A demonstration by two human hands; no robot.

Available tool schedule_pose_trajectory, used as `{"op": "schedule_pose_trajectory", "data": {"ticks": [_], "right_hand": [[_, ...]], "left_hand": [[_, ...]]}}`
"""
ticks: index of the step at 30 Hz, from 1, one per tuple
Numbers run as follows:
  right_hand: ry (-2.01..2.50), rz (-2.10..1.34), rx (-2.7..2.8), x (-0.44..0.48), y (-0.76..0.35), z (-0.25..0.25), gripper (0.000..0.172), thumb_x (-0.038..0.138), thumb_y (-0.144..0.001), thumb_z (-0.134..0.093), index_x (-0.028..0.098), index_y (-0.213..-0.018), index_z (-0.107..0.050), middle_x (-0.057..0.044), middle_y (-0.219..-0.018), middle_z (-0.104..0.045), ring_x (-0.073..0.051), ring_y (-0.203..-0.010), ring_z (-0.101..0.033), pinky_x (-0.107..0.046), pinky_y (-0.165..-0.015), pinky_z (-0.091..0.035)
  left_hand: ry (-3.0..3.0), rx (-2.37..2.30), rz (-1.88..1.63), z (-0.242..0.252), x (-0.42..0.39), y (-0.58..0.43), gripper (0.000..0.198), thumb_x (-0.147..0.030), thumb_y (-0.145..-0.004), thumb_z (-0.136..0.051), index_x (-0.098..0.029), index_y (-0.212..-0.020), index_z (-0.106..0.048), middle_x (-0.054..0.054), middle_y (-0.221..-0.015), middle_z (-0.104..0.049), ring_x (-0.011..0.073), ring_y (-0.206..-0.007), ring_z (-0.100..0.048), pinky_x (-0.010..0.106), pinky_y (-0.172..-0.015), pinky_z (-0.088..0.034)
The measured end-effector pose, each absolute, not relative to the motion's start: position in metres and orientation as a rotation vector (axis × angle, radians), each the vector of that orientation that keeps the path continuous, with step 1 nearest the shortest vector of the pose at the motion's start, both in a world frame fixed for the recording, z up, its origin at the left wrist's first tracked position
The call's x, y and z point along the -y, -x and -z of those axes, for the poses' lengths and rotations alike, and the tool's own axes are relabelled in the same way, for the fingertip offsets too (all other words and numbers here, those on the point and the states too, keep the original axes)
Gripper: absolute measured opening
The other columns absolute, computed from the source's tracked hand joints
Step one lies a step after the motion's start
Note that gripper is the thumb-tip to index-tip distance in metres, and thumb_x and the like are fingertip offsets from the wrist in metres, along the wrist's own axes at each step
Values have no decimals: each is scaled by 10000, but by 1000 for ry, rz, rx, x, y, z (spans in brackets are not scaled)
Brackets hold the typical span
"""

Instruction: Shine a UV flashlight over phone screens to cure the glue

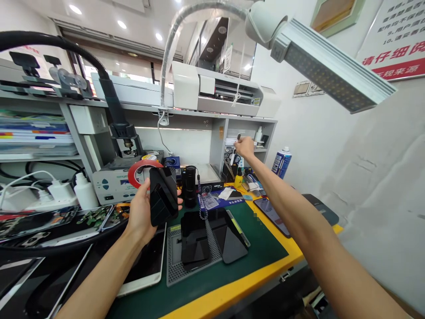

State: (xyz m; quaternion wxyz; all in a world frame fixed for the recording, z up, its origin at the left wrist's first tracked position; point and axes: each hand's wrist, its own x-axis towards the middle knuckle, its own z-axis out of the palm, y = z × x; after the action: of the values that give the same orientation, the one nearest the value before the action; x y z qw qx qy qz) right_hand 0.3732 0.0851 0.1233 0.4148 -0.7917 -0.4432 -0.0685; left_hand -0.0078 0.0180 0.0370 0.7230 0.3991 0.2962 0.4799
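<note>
My left hand [141,210] is wrapped around a black smartphone [163,195], held tilted with its glossy dark face towards me. At the back right, my right hand [245,147] is closed on a slim tool [233,156]; its pale shaft points down and a dark rounded end sticks out above the fingers. Its exact kind cannot be made out. Below that hand stands a tool holder [229,170] with several tools. On the grey perforated mat [174,274] lie a black phone panel [195,239] and another dark phone panel [229,241].
A black cylindrical flashlight [190,186] with a braided strap stands behind the mat. At right are a phone [272,216], a yellow bottle [238,178] and a spray can [281,163]. A white-edged tablet [149,261] lies at left. A lamp [332,66] hangs overhead.
</note>
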Motion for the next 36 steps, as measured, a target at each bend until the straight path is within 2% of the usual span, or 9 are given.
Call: {"op": "schedule_pose_trajectory", "data": {"ticks": [9, 21, 27, 36], "right_hand": [[2055, 237, 1127, -83, -358, -129, 333, 379, -963, -615, 169, -1221, -601, -89, -1229, -617, -212, -1050, -638, -412, -893, -557], [2044, 223, 1342, -83, -358, -127, 362, 417, -958, -614, 151, -1204, -611, -63, -1201, -628, -237, -1034, -642, -419, -878, -562], [2103, 262, 1305, -88, -362, -127, 338, 386, -969, -603, 173, -1231, -595, -91, -1244, -611, -214, -1066, -631, -430, -908, -550], [2075, 148, 1487, -75, -377, -121, 354, 391, -947, -635, 152, -1207, -612, -67, -1215, -624, -231, -1034, -642, -405, -859, -568]], "left_hand": [[-851, -639, -1057, -42, -15, 8, 570, -519, -964, -360, -64, -976, -703, 192, -910, -746, 282, -665, -723, 413, -616, -617], [-855, -644, -1069, -40, -17, 8, 592, -536, -959, -362, -56, -1004, -706, 204, -927, -748, 290, -670, -727, 421, -604, -619], [-877, -636, -1078, -41, -15, 9, 578, -512, -963, -366, -46, -1048, -697, 199, -914, -749, 288, -668, -726, 436, -618, -620], [-856, -623, -1061, -40, -17, 9, 591, -553, -952, -388, -63, -977, -717, 200, -930, -752, 291, -684, -729, 417, -627, -623]]}}
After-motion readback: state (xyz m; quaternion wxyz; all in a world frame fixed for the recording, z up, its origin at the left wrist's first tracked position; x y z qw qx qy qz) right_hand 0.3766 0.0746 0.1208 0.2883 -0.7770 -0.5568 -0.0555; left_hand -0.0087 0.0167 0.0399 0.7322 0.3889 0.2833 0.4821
